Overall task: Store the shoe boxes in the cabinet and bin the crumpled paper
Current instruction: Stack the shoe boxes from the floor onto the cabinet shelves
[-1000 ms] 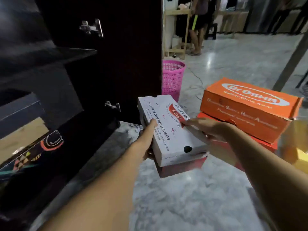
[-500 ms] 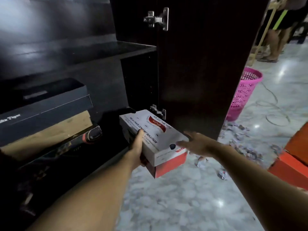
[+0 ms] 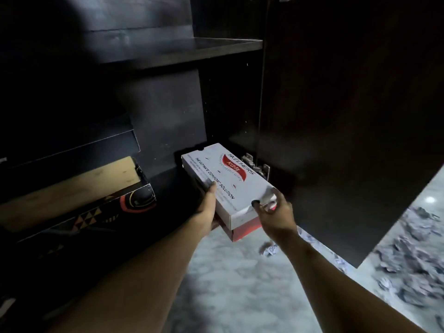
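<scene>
Far left, inside the dark cabinet (image 3: 168,104), a stack of shoe boxes sits on the bottom level: a black box (image 3: 72,150) on top, a tan one (image 3: 72,183) under it, and a black patterned box (image 3: 96,212) lowest, its end facing out. Just right of that stack, the left hand (image 3: 207,212) cups the near left edge of the white Skechers box (image 3: 228,181), thumb up along the side and fingers curled beneath, out of sight. The box has a white lid over a red base and is tilted, its far end already inside the lower compartment beside the door hinge (image 3: 259,165), its near end hanging out over the marble floor (image 3: 240,284). The right hand (image 3: 276,212) closes around the box's near right corner, fingers wrapped over the lid edge. Further right hangs the open cabinet door (image 3: 348,116), and under and beyond it crumpled paper (image 3: 408,272) lies scattered across the floor, with one loose wad (image 3: 268,248) just below the right wrist
</scene>
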`<action>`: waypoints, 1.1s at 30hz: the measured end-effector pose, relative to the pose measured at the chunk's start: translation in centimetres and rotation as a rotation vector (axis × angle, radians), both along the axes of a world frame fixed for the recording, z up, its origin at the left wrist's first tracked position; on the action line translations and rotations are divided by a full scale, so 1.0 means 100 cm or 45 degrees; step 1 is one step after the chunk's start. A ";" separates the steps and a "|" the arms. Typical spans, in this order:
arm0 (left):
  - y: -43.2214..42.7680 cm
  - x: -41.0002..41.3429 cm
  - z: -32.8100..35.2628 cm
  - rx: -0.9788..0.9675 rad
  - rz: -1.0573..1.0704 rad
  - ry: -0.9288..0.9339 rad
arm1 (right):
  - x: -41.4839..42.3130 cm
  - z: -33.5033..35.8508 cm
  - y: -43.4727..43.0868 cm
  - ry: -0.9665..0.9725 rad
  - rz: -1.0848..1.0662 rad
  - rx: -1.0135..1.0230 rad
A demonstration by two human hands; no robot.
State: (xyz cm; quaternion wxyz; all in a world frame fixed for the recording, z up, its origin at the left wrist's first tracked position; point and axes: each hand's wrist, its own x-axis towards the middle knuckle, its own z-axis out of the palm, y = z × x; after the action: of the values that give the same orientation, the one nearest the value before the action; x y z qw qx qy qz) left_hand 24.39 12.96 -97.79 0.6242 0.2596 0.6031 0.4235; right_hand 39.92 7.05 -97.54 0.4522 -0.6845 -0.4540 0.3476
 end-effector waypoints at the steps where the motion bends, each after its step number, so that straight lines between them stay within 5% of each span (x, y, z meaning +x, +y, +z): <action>1: 0.002 0.002 0.000 0.083 0.005 0.031 | -0.004 -0.003 0.003 0.019 -0.011 0.008; 5: -0.001 0.006 -0.022 0.494 -0.076 0.448 | -0.016 -0.011 0.017 0.095 -0.119 0.082; 14: 0.026 -0.011 -0.026 0.790 -0.030 0.900 | -0.029 -0.029 0.063 0.230 0.038 0.040; 21: 0.043 -0.042 -0.027 0.790 -0.216 1.134 | -0.048 -0.027 0.085 0.175 0.264 -0.049; 33: 0.039 -0.027 -0.001 0.456 -0.333 1.187 | -0.025 -0.024 0.066 0.038 0.263 -0.134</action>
State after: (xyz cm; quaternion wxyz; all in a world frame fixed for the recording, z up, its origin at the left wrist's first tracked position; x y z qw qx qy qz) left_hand 21.68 16.89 -97.85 0.2824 0.5967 0.6978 0.2779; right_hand 37.43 13.61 -99.91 0.3842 -0.6517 -0.4963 0.4259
